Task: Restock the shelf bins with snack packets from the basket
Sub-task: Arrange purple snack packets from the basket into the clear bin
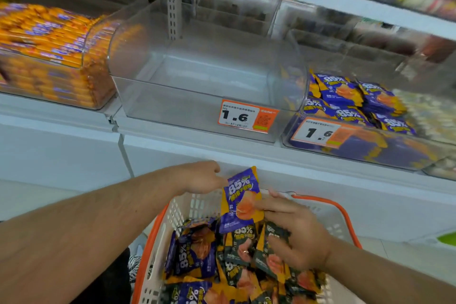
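- Right hand (293, 227) grip: thumb and fingertips pinch a purple-and-orange snack packet (240, 201) at its right edge, upright above the basket (158, 237).
- Left hand (201, 177) at 9 o'clock of the packet, fingers touching its upper left corner; grip closed or not, cannot tell.
- Basket is white with orange rim, full of more packets (195, 254), purple and dark ones mixed.
- Clear shelf bin (172, 106) at 12 o'clock holds nothing, price tag (246, 117) reads 1.6.
- Bin at 2 o'clock holds matching purple packets (350, 103).
- Bin at 10 o'clock holds orange sausage sticks (44, 39).
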A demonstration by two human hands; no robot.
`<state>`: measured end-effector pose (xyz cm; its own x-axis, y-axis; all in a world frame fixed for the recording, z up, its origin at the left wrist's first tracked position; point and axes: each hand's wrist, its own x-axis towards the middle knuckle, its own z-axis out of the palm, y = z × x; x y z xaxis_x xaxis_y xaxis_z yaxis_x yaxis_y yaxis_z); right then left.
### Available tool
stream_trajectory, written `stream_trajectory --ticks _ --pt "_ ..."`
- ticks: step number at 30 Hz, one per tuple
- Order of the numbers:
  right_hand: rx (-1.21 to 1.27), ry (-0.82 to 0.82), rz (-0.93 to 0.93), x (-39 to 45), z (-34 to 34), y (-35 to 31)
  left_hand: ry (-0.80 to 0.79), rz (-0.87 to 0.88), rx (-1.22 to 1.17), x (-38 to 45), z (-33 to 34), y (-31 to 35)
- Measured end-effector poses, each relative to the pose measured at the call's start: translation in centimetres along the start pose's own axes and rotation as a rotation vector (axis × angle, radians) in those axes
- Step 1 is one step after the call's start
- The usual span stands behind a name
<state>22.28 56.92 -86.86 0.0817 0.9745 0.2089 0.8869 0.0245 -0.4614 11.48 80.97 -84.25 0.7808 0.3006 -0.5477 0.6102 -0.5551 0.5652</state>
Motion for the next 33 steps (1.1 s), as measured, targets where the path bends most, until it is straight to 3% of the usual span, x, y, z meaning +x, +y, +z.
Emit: stream_trajectory --ticks 4,11,15,19,26,33 --pt "-0.12 0.029 -0.088 -0.7 -2.2 -0.6 -0.055 -0.057 -0.544 -0.3 1.0 2.0" --pt "-0.191 0.102 -0.198 -1.6 -3.4 -1.4 -0.105 -0.112 -1.119 0.6 2.0 2.4" --pt "-0.267 0.142 -0.258 -2.2 -4.6 -0.9 -0.099 0.031 -1.005 -0.2 1.0 3.3" --pt "-0.313 0.273 -0.237 -2.1 -5.1 -0.5 0.111 0.15 -0.852 -1.0 0.0 5.0" --pt "-0.243 0.559 0.281 1.8 -3.7 -2.3 0.247 0.265 -0.828 -2.4 0.1 8.8" --pt "-0.262 0.661 0.446 3.9 -4.5 -3.7 0.273 0.382 -0.888 -3.8 -0.3 11.9"
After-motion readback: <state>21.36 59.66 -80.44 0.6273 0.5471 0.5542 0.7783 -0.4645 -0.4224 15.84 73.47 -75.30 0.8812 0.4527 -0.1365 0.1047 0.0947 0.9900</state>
